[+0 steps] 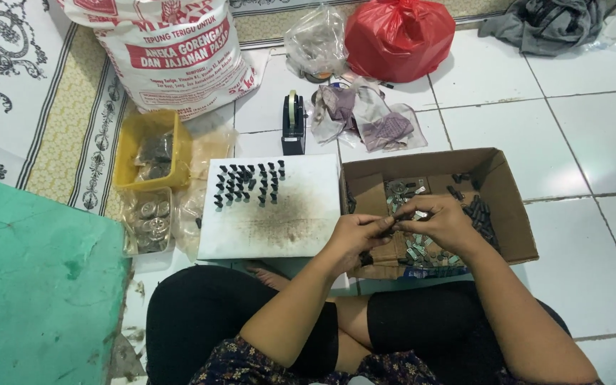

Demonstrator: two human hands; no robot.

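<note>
The left hand [354,234] and the right hand [440,222] meet above the near-left part of an open cardboard box [511,203]. Both hands are closed in a pinch: the fingertips of each grasp a small dark part [388,224] held between them. The shape of the part is too small to tell. The hands touch each other at the fingertips.

Inside the cardboard box, directly under and beside the hands, lies a loose heap of small metal pieces [411,249]. A group of small black pieces [480,214] lies along the right inner side of the box.

Just beside the box, to its left, lies a white board [279,228] flat on the floor. Rows of small black parts [247,182] stand upright on its far-left area. The middle of the board carries a dark smudge.

To the left of the board stands a yellow tray [126,153] holding round metal pieces, with a clear container [147,221] of similar pieces just in front of it. Beyond the board stands a black tape dispenser [293,122]. Crumpled clear bags [372,121] lie to its right. Further off stand a large white printed sack [172,53] and a red plastic bag [399,36]. The floor is white tile [593,128]. A green surface [37,285] occupies the near left.
</note>
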